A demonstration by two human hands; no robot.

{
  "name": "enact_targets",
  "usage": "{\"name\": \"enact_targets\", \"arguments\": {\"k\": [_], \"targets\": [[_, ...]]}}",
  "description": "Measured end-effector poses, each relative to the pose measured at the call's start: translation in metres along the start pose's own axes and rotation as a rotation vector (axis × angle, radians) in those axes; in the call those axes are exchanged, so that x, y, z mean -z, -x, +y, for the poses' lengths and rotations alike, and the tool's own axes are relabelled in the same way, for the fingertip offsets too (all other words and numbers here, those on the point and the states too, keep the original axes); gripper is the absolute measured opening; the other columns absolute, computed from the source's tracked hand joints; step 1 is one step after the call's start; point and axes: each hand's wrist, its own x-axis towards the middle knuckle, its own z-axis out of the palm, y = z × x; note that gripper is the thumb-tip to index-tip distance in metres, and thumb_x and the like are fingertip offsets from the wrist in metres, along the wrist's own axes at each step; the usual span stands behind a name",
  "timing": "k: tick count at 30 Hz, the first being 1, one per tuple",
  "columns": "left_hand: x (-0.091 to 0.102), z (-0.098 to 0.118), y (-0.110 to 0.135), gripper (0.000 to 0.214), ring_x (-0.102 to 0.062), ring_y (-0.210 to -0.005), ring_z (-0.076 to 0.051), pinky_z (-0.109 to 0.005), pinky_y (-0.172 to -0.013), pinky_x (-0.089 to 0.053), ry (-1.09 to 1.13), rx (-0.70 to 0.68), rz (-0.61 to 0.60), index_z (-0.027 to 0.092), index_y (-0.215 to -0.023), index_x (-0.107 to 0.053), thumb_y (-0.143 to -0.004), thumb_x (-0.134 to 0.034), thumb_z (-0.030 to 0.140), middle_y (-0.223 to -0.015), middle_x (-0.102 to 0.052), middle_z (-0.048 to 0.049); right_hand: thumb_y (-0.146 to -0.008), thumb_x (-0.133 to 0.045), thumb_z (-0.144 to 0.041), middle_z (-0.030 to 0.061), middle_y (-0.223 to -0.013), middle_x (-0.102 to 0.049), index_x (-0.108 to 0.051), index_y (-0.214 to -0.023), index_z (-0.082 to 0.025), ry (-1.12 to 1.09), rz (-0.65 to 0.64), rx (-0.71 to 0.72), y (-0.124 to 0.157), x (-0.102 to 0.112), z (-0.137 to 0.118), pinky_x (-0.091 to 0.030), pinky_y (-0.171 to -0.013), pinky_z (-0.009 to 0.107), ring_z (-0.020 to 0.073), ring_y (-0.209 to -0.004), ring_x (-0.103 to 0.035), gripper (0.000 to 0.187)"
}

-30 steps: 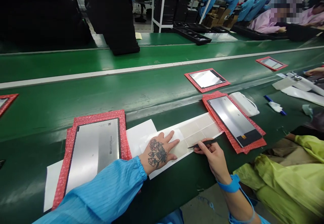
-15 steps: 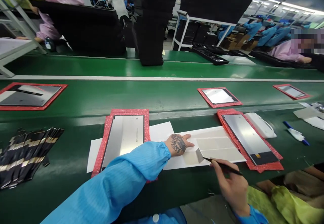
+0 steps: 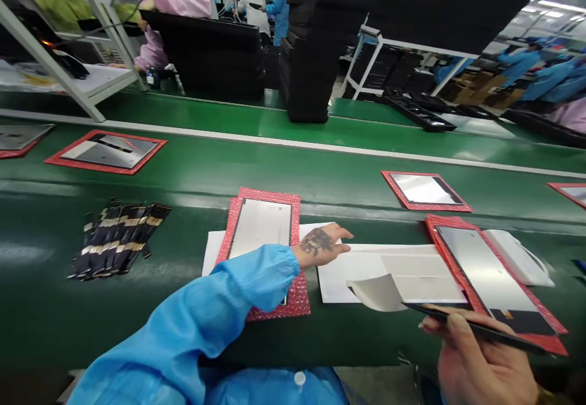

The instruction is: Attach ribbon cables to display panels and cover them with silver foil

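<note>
My left hand (image 3: 323, 244), tattooed on its back, rests flat on the left end of a white backing sheet (image 3: 341, 277), fingers stretched out. My right hand (image 3: 476, 365) grips black tweezers (image 3: 476, 330) whose tip holds a pale film piece (image 3: 379, 292) curling up off the sheet. Under my left sleeve lies a silver panel on a red foam mat (image 3: 260, 228). A second panel on a red mat (image 3: 489, 277) lies to the right of the sheet.
A fan of black and gold strips (image 3: 119, 238) lies at the left. The green conveyor belt (image 3: 274, 173) carries more panels on red mats (image 3: 107, 150) (image 3: 423, 190). Stacked black trays (image 3: 309, 51) stand beyond. A white pouch (image 3: 519, 257) lies far right. Other workers sit behind.
The film piece has peeled further off the sheet and lifted on the tweezers. My right hand has drawn back toward me. My head has turned left, bringing the strips more into view.
</note>
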Motion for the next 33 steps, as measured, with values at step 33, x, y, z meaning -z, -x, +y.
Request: {"name": "enact_targets", "arguments": {"k": [33], "targets": [[0.016,-0.076,0.19,0.028,-0.06,-0.062,-0.015,-0.028,-0.063,-0.049,0.273,0.449,0.601,0.021,-0.105,-0.065,-0.078,-0.069,0.029,-0.068,-0.063,0.0027,-0.076,-0.08,-0.066,0.0063,-0.071,-0.074,-0.067,-0.085,-0.022,0.144,-0.311,-0.395,0.103,-0.091,0.069,-0.064,-0.061,0.035,0.0249,-0.061,-0.073,0.047]]}}
